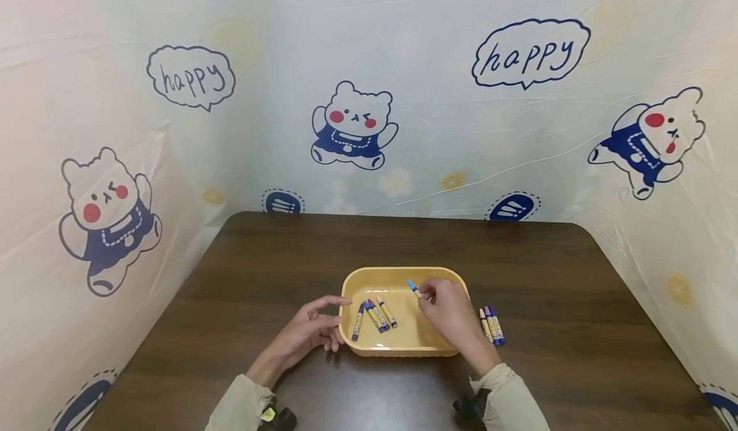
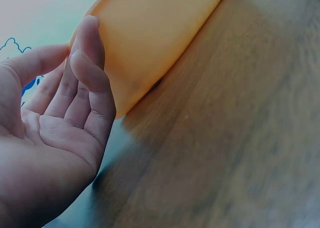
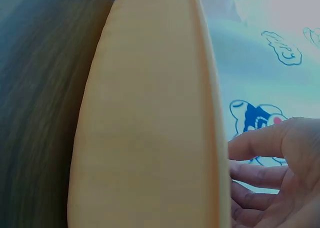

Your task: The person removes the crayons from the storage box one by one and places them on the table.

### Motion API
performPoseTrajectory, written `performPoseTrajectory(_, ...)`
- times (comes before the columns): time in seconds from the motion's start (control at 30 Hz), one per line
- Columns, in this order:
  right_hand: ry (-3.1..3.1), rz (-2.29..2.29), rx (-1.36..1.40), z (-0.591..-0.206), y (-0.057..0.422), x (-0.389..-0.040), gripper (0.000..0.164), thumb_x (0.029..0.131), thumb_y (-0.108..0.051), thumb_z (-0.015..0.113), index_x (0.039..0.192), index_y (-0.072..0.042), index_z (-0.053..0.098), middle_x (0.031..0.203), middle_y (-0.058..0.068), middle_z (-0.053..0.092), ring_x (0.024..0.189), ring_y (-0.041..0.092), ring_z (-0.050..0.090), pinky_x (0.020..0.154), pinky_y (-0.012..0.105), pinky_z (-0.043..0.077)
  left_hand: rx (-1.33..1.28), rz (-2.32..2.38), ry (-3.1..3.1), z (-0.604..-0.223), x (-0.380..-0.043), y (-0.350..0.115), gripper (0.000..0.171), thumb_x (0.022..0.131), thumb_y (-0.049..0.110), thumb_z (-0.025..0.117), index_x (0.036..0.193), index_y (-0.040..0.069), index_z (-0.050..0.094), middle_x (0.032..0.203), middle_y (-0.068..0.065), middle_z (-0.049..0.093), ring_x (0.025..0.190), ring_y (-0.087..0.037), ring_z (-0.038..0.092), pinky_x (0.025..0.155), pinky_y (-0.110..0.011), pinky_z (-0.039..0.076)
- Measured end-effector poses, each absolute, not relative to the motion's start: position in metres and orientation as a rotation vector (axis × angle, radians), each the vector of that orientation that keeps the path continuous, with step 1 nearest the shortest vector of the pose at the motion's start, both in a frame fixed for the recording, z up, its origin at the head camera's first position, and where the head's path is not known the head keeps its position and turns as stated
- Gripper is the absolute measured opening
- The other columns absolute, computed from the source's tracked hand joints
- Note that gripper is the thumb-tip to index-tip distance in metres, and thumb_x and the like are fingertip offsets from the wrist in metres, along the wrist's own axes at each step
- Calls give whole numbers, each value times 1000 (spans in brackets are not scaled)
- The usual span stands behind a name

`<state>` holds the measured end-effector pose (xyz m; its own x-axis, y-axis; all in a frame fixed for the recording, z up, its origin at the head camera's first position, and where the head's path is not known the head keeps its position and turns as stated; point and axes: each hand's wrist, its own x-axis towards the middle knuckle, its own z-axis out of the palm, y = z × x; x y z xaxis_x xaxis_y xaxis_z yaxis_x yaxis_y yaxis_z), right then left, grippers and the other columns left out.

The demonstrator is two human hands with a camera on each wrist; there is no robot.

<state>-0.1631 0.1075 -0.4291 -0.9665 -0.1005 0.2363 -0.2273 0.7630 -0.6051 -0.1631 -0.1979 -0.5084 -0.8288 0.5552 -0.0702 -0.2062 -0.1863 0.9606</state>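
Note:
My right hand (image 1: 446,306) is over the right part of a yellow tray (image 1: 403,352), pinching a blue crayon (image 1: 413,287) between thumb and fingertips. Its blue tip points up and left. Several crayons (image 1: 380,316) in yellow wrappers lie in the left half of the tray. At the tray's left end is my left hand (image 1: 311,328), its index fingertip at the rim and the other fingers loosely bent against the outside. The left wrist view shows this hand (image 2: 65,107) beside the tray wall (image 2: 150,32). In the right wrist view, the tray wall (image 3: 145,107) hides the crayon and the fingertips.
Three crayons (image 1: 492,325) lie side by side on the dark wooden table (image 1: 277,252), just right of the tray. A pale curtain (image 1: 432,130) printed with bears and "happy" bubbles surrounds the table's back and sides. Dark wrist cameras (image 1: 279,418) sit by both sleeves.

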Motion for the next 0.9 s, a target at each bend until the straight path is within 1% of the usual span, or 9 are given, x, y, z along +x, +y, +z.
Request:
performPoseTrajectory(0.23, -2723, 1041, 176, -423, 130, -146, 3, 83, -7, 73, 85, -5, 72, 73, -3, 63, 68, 10, 56, 64, 29, 49, 398, 2061, 1606, -508, -163, -199, 44, 100, 7, 55, 142, -2, 43, 76, -8, 72, 63, -16, 67, 56, -25, 51)
performPoseTrajectory(0.47, -2661, 1086, 98, -424, 151, -134, 5, 82, -6, 75, 86, -4, 73, 73, -1, 65, 68, 11, 58, 63, 25, 48, 382, 2063, 1594, -511, -162, -199, 45, 101, 9, 55, 142, -1, 43, 77, -8, 72, 64, -17, 67, 56, -25, 51)
performPoseTrajectory(0.63, -2649, 1111, 29, -424, 170, -131, 7, 84, -6, 74, 91, -4, 74, 79, 2, 68, 71, 13, 61, 61, 23, 48, 384, 2062, 1594, -510, -162, -199, 43, 101, 7, 54, 142, 0, 44, 77, -8, 72, 64, -16, 67, 57, -25, 51)
performPoseTrajectory(0.9, -2683, 1082, -90, -426, 201, -132, 11, 88, -11, 70, 96, -4, 74, 83, 3, 71, 74, 15, 64, 63, 24, 48, 372, 2058, 1598, -510, -162, -200, 41, 101, 7, 54, 141, 4, 48, 77, -8, 72, 64, -16, 67, 57, -25, 51)
